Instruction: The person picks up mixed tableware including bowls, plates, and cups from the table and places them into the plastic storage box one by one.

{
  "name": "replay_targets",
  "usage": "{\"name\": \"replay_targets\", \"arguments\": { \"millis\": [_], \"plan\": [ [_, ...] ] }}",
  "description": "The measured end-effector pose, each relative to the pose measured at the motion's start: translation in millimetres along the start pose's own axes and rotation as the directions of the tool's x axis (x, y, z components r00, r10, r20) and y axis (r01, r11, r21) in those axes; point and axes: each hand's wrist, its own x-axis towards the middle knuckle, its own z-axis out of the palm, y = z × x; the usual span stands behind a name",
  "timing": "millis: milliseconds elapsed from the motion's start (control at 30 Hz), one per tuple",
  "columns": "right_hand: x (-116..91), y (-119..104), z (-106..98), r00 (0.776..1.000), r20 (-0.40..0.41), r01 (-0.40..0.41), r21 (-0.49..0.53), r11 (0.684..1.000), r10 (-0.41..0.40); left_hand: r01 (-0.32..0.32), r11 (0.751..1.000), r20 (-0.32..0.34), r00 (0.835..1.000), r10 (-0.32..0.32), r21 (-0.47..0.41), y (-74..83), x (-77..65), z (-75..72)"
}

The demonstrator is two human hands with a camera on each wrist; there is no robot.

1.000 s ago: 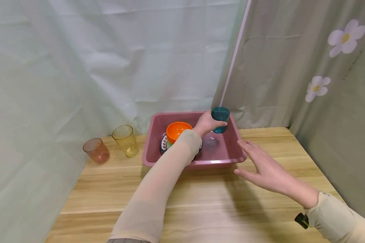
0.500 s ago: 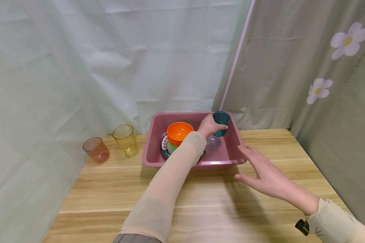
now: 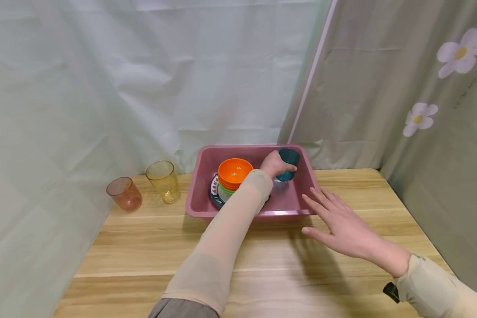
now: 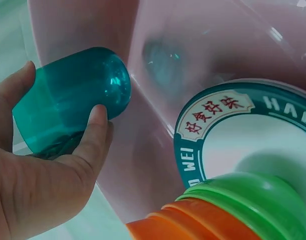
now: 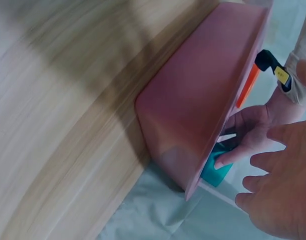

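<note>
My left hand [image 3: 276,165] grips a teal see-through cup [image 3: 288,164] by its side, inside the back right of a pink plastic basin [image 3: 194,185]. In the left wrist view the thumb and a finger are round the teal cup [image 4: 75,100], its base toward the basin floor. Left of that hand, a stack of orange and green bowls [image 3: 235,171] sits on a white plate with a dark green patterned rim [image 3: 214,194]. My right hand [image 3: 346,227] hovers by the basin's front right corner, fingers straight and spread, holding nothing.
A yellow see-through cup [image 3: 164,182] and a pinkish one [image 3: 125,194] stand on the wooden table [image 3: 143,247], left of the basin. Pale curtains [image 3: 222,79] hang behind and on both sides.
My left hand has lowered the teal cup a little further into the basin. The right hand has shifted slightly left, its fingers now more spread.
</note>
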Motion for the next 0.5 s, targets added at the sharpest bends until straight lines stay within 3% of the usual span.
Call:
{"name": "replay_targets", "arguments": {
  "millis": [367, 500],
  "plan": [
    [-2.4, -8.1, 3.7, 0.999, -0.010, 0.034, -0.026, 0.999, -0.034, -0.034, 0.998, -0.007, 0.999, 0.035, 0.048, 2.3, 0.0, -0.1],
    [-3.5, -8.2, 4.2, 0.999, -0.022, 0.031, -0.041, 0.999, -0.032, -0.011, 0.998, 0.001, 1.000, 0.011, 0.069, -2.3, 3.6, 2.1]
  ]
}}
